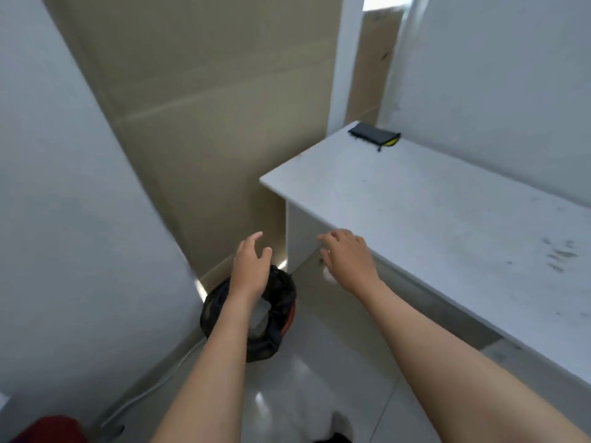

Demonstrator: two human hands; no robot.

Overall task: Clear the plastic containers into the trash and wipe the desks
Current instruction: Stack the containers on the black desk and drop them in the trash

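A round trash bin lined with a black bag stands on the floor between a wall and the white desk. Something pale and clear lies inside it. My left hand hovers over the bin, fingers spread and empty. My right hand hangs beside the desk's front corner, fingers loosely apart, holding nothing. The white desk runs along the right, its top scuffed with grey marks near the right end.
A dark pouch with a yellow tip lies at the desk's far corner. White partition walls stand left and right. A white cable runs along the floor at the left wall. A red object shows bottom left.
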